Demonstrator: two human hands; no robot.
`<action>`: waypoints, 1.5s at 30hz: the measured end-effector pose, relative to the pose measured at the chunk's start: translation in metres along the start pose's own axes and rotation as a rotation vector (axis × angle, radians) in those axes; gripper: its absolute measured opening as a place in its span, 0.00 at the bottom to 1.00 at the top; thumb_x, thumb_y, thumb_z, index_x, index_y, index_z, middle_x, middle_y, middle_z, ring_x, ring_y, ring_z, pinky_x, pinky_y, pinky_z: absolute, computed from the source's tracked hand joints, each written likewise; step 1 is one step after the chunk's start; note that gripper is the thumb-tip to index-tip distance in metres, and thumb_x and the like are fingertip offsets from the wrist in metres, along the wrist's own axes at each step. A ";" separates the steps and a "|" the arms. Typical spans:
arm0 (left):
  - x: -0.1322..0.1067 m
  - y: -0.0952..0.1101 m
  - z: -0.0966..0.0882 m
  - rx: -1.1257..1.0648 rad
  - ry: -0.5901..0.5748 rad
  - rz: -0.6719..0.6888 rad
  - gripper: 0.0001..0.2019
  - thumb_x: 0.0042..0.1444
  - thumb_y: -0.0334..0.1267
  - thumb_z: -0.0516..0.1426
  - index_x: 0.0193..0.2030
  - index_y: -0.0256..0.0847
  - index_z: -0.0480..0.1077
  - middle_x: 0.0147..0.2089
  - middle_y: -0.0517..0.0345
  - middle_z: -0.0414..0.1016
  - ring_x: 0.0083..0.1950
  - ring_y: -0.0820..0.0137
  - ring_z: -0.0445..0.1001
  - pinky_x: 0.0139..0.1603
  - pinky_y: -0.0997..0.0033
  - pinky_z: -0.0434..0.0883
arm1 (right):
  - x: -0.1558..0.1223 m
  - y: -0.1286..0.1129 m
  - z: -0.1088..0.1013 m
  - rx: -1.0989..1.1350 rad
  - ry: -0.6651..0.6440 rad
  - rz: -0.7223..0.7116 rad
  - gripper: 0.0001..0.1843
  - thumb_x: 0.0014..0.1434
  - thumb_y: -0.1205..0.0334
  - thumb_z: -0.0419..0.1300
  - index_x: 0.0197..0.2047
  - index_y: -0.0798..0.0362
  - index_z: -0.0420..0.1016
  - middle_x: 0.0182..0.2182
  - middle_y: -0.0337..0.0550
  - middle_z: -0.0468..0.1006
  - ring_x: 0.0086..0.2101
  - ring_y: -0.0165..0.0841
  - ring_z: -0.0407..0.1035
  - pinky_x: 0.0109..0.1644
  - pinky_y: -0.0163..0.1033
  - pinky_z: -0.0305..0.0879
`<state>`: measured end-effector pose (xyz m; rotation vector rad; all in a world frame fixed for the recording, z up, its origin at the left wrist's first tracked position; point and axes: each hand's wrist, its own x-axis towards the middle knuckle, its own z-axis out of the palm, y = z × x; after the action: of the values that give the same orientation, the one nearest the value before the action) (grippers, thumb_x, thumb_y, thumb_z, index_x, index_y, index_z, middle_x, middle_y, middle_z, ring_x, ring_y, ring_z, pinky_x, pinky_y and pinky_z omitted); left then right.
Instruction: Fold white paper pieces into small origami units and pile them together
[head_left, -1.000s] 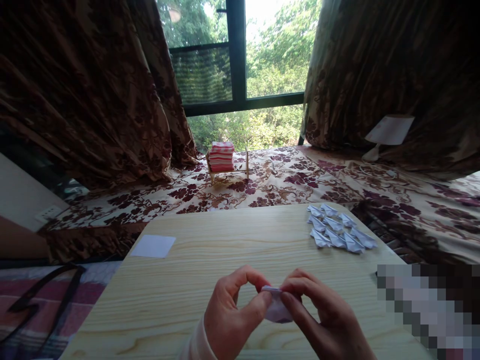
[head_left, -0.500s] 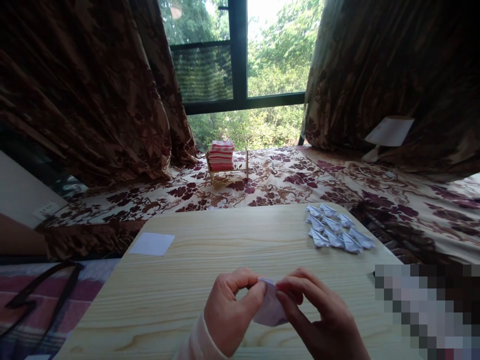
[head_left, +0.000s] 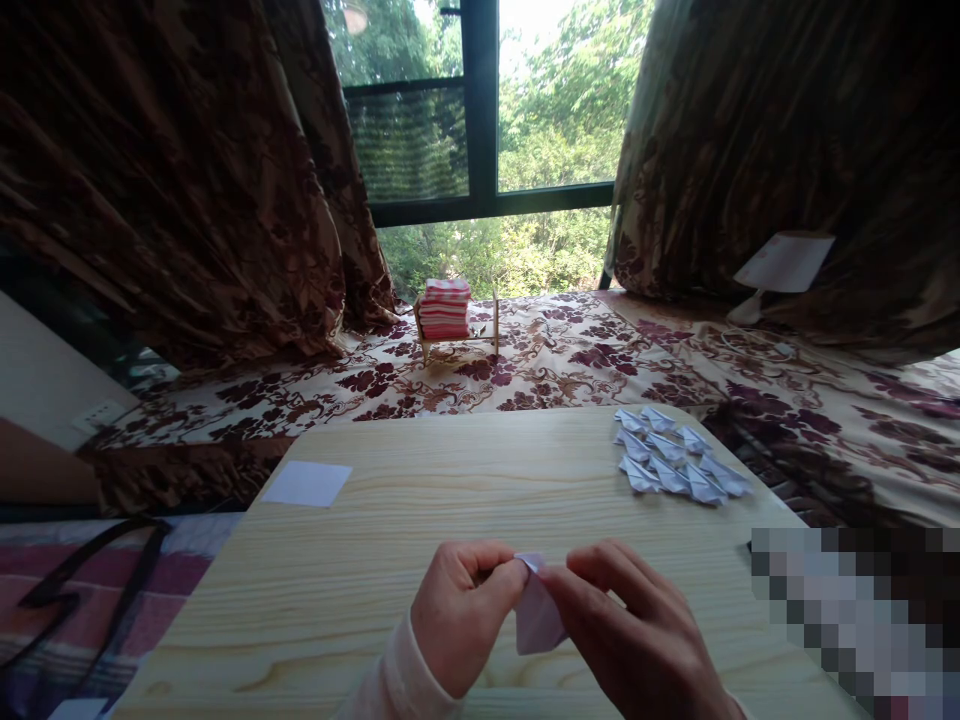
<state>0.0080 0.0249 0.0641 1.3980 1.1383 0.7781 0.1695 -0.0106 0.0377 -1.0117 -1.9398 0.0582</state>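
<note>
Near the front of the pale wooden table point(head_left: 420, 470), a small folded piece of white paper point(head_left: 538, 615) is held up between my two hands. My left hand point(head_left: 469, 610) pinches its upper left corner between thumb and forefinger. On the other side, my right hand point(head_left: 637, 620) has its fingers closed on the paper's upper right edge, covering part of it. A flat white paper sheet point(head_left: 307, 484) lies at the table's left. Several folded white paper pieces point(head_left: 667, 450) with pointed tips sit grouped in rows at the far right.
Beyond the table, a ledge with a flowered cloth point(head_left: 555, 370) carries a small wooden rack with folded red-and-white cloths point(head_left: 446, 310). A white lamp point(head_left: 784, 262) stands at the right. Dark patterned curtains point(head_left: 187, 180) flank the window. A dark strap point(head_left: 127, 590) lies at left.
My right hand has shifted its grip, its fingers now nearer the paper's top and my left fingertips. The paper has turned and looks narrower. The camera view has moved slightly.
</note>
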 end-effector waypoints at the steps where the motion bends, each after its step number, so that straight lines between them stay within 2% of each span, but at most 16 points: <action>1: 0.000 0.000 -0.001 -0.010 -0.008 0.003 0.14 0.50 0.40 0.53 0.17 0.37 0.68 0.18 0.63 0.57 0.25 0.73 0.55 0.26 0.73 0.54 | 0.001 0.000 -0.001 -0.021 0.004 -0.019 0.23 0.55 0.77 0.56 0.50 0.46 0.72 0.28 0.43 0.73 0.26 0.32 0.65 0.28 0.35 0.64; 8: -0.001 0.005 -0.003 -0.022 -0.024 0.008 0.15 0.51 0.42 0.53 0.18 0.36 0.70 0.19 0.62 0.59 0.25 0.73 0.56 0.26 0.73 0.56 | 0.001 0.001 0.001 -0.003 0.055 -0.030 0.22 0.55 0.76 0.56 0.50 0.47 0.73 0.29 0.43 0.72 0.27 0.31 0.65 0.29 0.35 0.64; 12: 0.000 0.008 0.000 0.028 0.018 0.002 0.15 0.50 0.41 0.54 0.19 0.35 0.71 0.19 0.62 0.61 0.25 0.73 0.58 0.27 0.74 0.58 | 0.000 0.001 0.004 0.036 0.071 -0.019 0.21 0.55 0.77 0.56 0.49 0.48 0.72 0.29 0.42 0.71 0.27 0.30 0.65 0.28 0.34 0.65; 16: -0.001 0.010 -0.001 0.051 0.023 0.018 0.15 0.51 0.40 0.53 0.18 0.36 0.68 0.19 0.63 0.58 0.25 0.74 0.56 0.28 0.74 0.57 | -0.001 0.000 0.004 0.086 0.154 0.071 0.17 0.55 0.75 0.58 0.48 0.51 0.69 0.34 0.45 0.73 0.31 0.32 0.69 0.32 0.35 0.69; 18: -0.002 0.010 -0.002 0.049 0.020 0.022 0.15 0.52 0.40 0.53 0.17 0.37 0.66 0.19 0.64 0.57 0.25 0.74 0.56 0.28 0.74 0.57 | 0.000 0.000 0.003 0.121 0.139 0.098 0.16 0.55 0.75 0.58 0.46 0.52 0.68 0.32 0.44 0.73 0.30 0.31 0.69 0.31 0.35 0.68; 22: -0.001 0.008 -0.002 0.010 0.008 0.015 0.15 0.51 0.41 0.53 0.17 0.37 0.64 0.19 0.64 0.55 0.25 0.74 0.55 0.26 0.74 0.55 | -0.001 0.003 0.000 0.156 0.074 0.037 0.17 0.55 0.77 0.56 0.45 0.50 0.70 0.27 0.41 0.72 0.26 0.30 0.67 0.27 0.34 0.65; 27: -0.003 0.008 -0.001 0.020 0.053 0.052 0.15 0.52 0.39 0.53 0.16 0.38 0.63 0.18 0.64 0.55 0.24 0.75 0.56 0.25 0.74 0.56 | -0.004 0.007 -0.003 0.117 0.002 -0.042 0.18 0.55 0.78 0.55 0.46 0.50 0.72 0.29 0.43 0.73 0.27 0.31 0.67 0.28 0.35 0.64; 29: -0.005 0.010 0.000 0.093 0.104 0.141 0.14 0.53 0.37 0.53 0.17 0.38 0.65 0.20 0.63 0.59 0.25 0.74 0.60 0.28 0.74 0.59 | -0.004 0.006 -0.006 0.163 0.005 0.024 0.18 0.56 0.77 0.55 0.47 0.49 0.71 0.31 0.44 0.73 0.30 0.32 0.68 0.31 0.35 0.66; 31: -0.008 0.011 0.001 0.174 0.143 0.237 0.14 0.55 0.35 0.53 0.19 0.38 0.67 0.22 0.61 0.64 0.27 0.73 0.64 0.32 0.75 0.62 | -0.002 0.003 -0.008 0.225 0.029 0.164 0.15 0.58 0.72 0.55 0.47 0.49 0.69 0.34 0.44 0.72 0.33 0.33 0.70 0.35 0.35 0.68; 34: -0.011 0.011 0.003 0.266 0.168 0.334 0.13 0.56 0.33 0.52 0.21 0.39 0.68 0.24 0.61 0.67 0.28 0.73 0.67 0.36 0.75 0.64 | 0.001 -0.003 -0.010 0.276 0.031 0.303 0.10 0.61 0.66 0.54 0.45 0.50 0.69 0.37 0.44 0.72 0.37 0.33 0.70 0.40 0.34 0.69; 39: -0.012 0.009 0.004 0.321 0.179 0.397 0.12 0.57 0.31 0.52 0.23 0.39 0.70 0.25 0.61 0.69 0.29 0.73 0.69 0.39 0.75 0.66 | 0.008 -0.011 -0.007 0.294 -0.031 0.322 0.04 0.59 0.68 0.56 0.37 0.51 0.70 0.34 0.41 0.72 0.36 0.31 0.69 0.39 0.33 0.66; 45: -0.013 0.008 0.004 0.235 0.168 0.331 0.13 0.57 0.34 0.52 0.22 0.39 0.71 0.24 0.61 0.69 0.30 0.73 0.70 0.35 0.77 0.66 | 0.009 -0.007 -0.003 0.340 -0.042 0.315 0.05 0.61 0.69 0.54 0.34 0.52 0.70 0.30 0.40 0.69 0.32 0.29 0.67 0.36 0.32 0.65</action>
<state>0.0090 0.0124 0.0730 1.7735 1.1699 1.0369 0.1648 -0.0105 0.0484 -1.0786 -1.7150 0.5715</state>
